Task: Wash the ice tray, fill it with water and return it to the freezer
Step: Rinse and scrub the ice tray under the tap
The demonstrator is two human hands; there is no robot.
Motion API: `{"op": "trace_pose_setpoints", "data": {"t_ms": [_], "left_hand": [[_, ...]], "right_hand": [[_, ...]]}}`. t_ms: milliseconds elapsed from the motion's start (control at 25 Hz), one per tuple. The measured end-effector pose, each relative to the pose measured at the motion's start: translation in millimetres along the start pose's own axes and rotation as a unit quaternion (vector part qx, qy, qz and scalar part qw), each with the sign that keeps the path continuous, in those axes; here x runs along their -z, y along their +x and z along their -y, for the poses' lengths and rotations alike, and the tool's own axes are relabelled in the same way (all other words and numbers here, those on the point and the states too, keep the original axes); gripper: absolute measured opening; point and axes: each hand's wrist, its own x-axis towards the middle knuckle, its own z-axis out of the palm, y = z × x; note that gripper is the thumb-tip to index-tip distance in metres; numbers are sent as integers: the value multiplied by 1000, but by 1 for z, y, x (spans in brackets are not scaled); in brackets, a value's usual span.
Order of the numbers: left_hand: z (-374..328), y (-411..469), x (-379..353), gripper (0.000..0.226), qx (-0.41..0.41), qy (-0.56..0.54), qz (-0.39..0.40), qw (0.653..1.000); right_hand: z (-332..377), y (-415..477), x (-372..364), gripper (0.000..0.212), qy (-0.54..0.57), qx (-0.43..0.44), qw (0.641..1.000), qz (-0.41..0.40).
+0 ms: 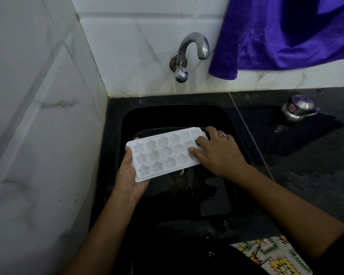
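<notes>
A white ice tray (163,153) with star and flower moulds is held tilted over the black sink (222,120). My left hand (129,175) grips its near left end from below, thumb on the rim. My right hand (216,151) lies on the tray's right end, fingers spread over the moulds, a ring on one finger. Under the tray's far edge a dark part shows, and I cannot tell what it is. The steel tap (189,54) sticks out of the tiled wall above the sink, and no water runs from it.
A purple cloth (282,34) hangs on the wall right of the tap. A small steel lidded pot (298,110) stands on the wet black counter (306,165). White tiled wall (38,116) closes the left side. The sink drain (179,172) shows under the tray.
</notes>
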Motion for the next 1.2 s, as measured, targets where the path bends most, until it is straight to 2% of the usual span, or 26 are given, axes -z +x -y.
{"op": "trace_pose_setpoints", "data": {"t_ms": [40,120,280,480,600,680,760,800,880,960,1000,1120,1200], "left_hand": [[0,1,2,39,-4,-2,-6,1000],[-6,4,9,40,-14,-16,-15,1000],[-14,12,19,41,-36,-27,-3,999],[-8,12,15,40,-43,-2,-2,999],[-11,11,16,40,-47,-18,-1,999],[-6,11,16,40,-40,-12,1,999],[2,11,15,40,-30,-3,-6,1000],[2,11,14,41,-29,-8,-9,1000],[-4,11,15,44,-39,-23,-14,999],[-9,12,17,40,-40,-28,-11,999],[-8,11,16,39,-38,-22,-10,999],[0,11,13,41,-28,-15,-10,999],[-4,12,15,40,-38,-26,-5,999]], "right_hand": [[1,-2,-2,66,-3,9,1000,0],[1,-6,-5,63,66,18,998,14],[-5,-17,-16,65,87,56,995,-13],[6,-13,-14,69,127,-2,992,16],[2,-14,-10,57,201,1,977,63],[-1,-12,-8,56,150,-9,988,42],[-1,-12,-11,65,44,-1,999,-14],[0,-12,-13,69,32,15,999,-23],[-3,-16,-17,69,106,37,993,20],[-9,-17,-13,65,220,16,973,66],[-10,-16,-13,62,225,1,973,60],[-2,-12,-13,65,133,-2,991,15],[-4,-12,-13,65,185,14,982,39]]}}
